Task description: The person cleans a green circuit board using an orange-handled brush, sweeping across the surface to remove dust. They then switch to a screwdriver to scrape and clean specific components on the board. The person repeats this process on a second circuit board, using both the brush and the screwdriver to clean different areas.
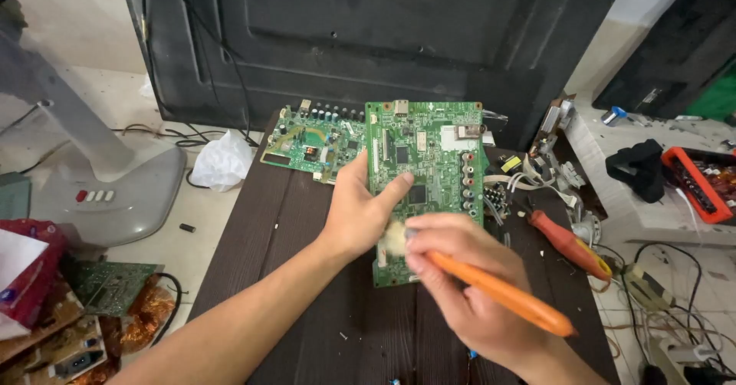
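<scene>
My left hand [360, 212] grips the left edge of a green circuit board [429, 162], holding it tilted above a dark wooden table [261, 224]. My right hand [460, 278] is closed around an orange-handled brush [506, 297]. Its pale bristle end [395, 239] rests against the board's lower left part, blurred by motion. A second green circuit board [310, 143] lies flat on the table behind the held one.
A large black panel [368, 32] stands behind the table. A red-handled screwdriver [571, 243] and loose cables lie at the right. A grey fan base [115, 193], a white crumpled bag [222, 161] and more boards sit on the floor at left. An orange box [701, 185] is far right.
</scene>
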